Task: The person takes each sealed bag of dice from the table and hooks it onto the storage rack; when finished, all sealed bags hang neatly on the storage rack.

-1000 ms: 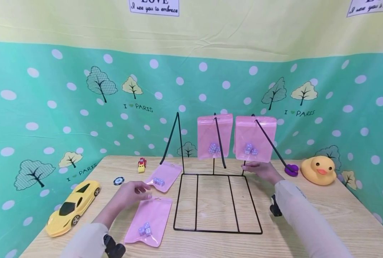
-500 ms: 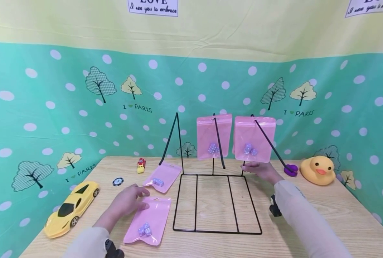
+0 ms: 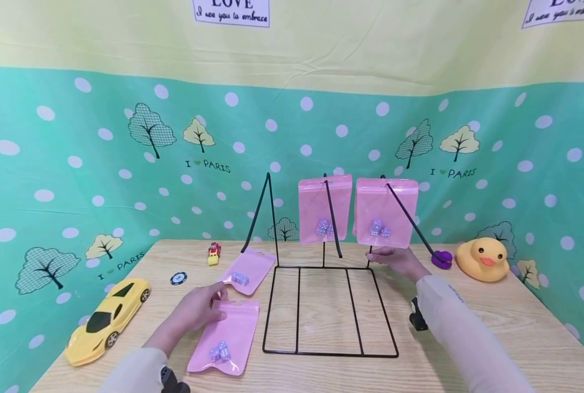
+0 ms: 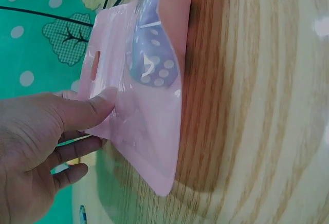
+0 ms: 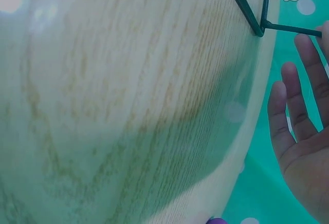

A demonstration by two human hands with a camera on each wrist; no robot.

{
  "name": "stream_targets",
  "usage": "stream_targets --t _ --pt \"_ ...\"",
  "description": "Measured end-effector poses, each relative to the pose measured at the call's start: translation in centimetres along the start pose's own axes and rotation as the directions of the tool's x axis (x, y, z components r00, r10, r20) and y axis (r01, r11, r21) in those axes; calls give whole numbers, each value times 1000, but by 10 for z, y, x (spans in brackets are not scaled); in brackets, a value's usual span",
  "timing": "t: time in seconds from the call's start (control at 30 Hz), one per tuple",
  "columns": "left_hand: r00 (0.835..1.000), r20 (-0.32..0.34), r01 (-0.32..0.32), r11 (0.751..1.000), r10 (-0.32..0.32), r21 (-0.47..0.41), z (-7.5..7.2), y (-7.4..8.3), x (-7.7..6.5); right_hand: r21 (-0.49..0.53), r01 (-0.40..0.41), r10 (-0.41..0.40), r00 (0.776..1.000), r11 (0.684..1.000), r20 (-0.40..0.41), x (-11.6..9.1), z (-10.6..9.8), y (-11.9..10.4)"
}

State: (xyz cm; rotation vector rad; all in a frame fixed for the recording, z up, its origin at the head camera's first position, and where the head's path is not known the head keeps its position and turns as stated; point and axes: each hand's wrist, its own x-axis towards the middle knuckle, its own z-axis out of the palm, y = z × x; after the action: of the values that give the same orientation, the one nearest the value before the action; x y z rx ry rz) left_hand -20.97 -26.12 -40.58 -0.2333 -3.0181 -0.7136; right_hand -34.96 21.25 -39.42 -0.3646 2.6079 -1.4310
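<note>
My left hand (image 3: 196,308) pinches the top left corner of a pink zip bag (image 3: 225,344) with dice inside, at the front left of the table. In the left wrist view the thumb presses on the bag's face and its top edge is raised. Just behind lies a second pink bag of dice (image 3: 257,265). My right hand (image 3: 395,261) holds the right back upright of a black wire rack (image 3: 298,311) between thumb and forefinger, the other fingers extended. Pink dice bags hang from the rack's middle hook (image 3: 333,218) and right hook (image 3: 410,215); its left hook (image 3: 255,218) is bare.
On the left are a yellow toy car (image 3: 107,322), a poker chip (image 3: 178,278) and a small red-and-yellow toy (image 3: 214,254). A rubber duck (image 3: 478,259) and a purple toy (image 3: 441,260) stand at the back right. Patterned cloth (image 3: 76,191) closes off the back.
My left hand has moved from beside the far bag down to the near bag and taken hold of its corner. The right hand stays on the rack.
</note>
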Motion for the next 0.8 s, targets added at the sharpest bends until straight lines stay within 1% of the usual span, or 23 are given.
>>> stream_targets --t 0.17,0.27,0.37,0.53,0.6,0.67,0.73,0.8 --pt "1000 4 -19 1000 19 -17 0 0 -2 0 -8 8 1000 1000 -7 1 0 1" --pt "1000 16 -16 999 17 -43 -3 -1 -4 5 -2 2 1000 1000 -5 1 0 2" --pt "999 30 -14 996 17 -85 -8 -3 -7 11 7 -7 1000 1000 -9 1 1 1" --pt "997 47 -57 986 65 -155 -21 -4 -13 9 17 -16 1000 1000 -16 0 2 0" --pt "994 56 -77 977 89 -197 -27 -4 -16 11 11 -10 1000 1000 -18 -1 2 -1" --pt "992 68 -85 964 106 -253 -32 -3 -18 12 11 -11 1000 1000 -15 -1 1 -1" --pt "989 79 -97 943 128 -318 -38 -2 -21 13 8 -8 1000 1000 -14 0 1 -1" --pt "983 89 -114 913 161 -393 -42 -2 -24 15 0 0 1000 1000 -15 0 1 0"
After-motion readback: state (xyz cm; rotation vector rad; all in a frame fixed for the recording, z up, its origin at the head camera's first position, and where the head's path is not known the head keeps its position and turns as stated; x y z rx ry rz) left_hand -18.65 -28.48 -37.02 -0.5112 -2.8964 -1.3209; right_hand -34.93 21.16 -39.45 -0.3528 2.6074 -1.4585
